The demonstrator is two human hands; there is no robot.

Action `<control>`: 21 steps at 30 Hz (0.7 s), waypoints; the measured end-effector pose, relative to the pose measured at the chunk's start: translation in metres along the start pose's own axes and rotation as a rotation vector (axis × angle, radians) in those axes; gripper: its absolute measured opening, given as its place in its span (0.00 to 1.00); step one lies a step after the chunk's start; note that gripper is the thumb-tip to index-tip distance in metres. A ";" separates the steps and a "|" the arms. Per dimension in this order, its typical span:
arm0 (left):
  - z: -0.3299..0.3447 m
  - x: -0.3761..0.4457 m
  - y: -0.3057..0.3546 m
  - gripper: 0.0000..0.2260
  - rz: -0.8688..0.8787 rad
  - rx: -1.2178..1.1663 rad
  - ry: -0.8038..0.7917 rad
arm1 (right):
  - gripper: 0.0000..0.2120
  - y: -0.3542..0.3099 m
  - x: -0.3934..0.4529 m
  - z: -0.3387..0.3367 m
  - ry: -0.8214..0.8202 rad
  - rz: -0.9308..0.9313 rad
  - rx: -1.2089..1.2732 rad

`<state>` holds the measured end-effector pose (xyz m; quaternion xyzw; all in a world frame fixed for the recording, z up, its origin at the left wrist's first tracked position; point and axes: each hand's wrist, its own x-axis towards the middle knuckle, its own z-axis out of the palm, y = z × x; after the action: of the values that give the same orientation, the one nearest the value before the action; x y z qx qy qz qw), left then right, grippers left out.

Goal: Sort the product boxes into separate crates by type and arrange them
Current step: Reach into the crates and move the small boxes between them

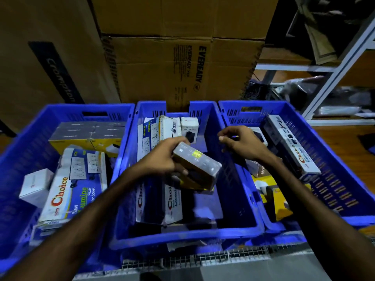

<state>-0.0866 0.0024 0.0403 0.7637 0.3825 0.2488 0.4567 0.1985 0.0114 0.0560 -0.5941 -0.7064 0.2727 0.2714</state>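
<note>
Three blue crates stand side by side: left crate [24, 151], middle crate [231, 171], right crate [334, 179]. My left hand [164, 157] grips a grey-and-yellow box [196, 165] tilted above the middle crate. My right hand [237, 140] hovers over the rim between the middle and right crates, fingers loosely curled, holding nothing. The left crate holds a white Choice box [69, 189], a grey-yellow pack [87, 134] and a small white box [35, 184]. A small white Halley box [189, 124] and more Choice boxes [172, 201] lie in the middle crate. A long Choice box [294, 145] leans in the right crate.
Large brown cartons [162, 57] stand directly behind the crates. A white metal shelf frame [332, 72] with dark goods is at the right. A wire mesh surface [223, 258] runs under the crates' near edge.
</note>
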 end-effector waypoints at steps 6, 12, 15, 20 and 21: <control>-0.021 -0.030 -0.013 0.27 -0.090 -0.403 0.349 | 0.09 -0.013 0.008 0.019 -0.106 -0.052 -0.256; -0.035 -0.036 -0.012 0.14 -0.171 -0.782 0.526 | 0.21 -0.004 0.028 0.095 -0.649 0.031 -0.719; -0.046 -0.037 -0.014 0.12 -0.176 -0.866 0.574 | 0.20 0.039 0.041 0.129 -0.730 0.134 -0.855; -0.056 -0.040 -0.021 0.26 -0.210 -0.939 0.615 | 0.32 0.043 0.038 0.140 -0.711 0.239 -0.807; -0.056 -0.041 -0.021 0.29 -0.215 -0.931 0.614 | 0.39 0.037 0.038 0.139 -0.693 0.236 -0.791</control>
<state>-0.1586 0.0039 0.0466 0.3311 0.4233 0.5538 0.6360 0.1203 0.0455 -0.0661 -0.6015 -0.7318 0.1947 -0.2545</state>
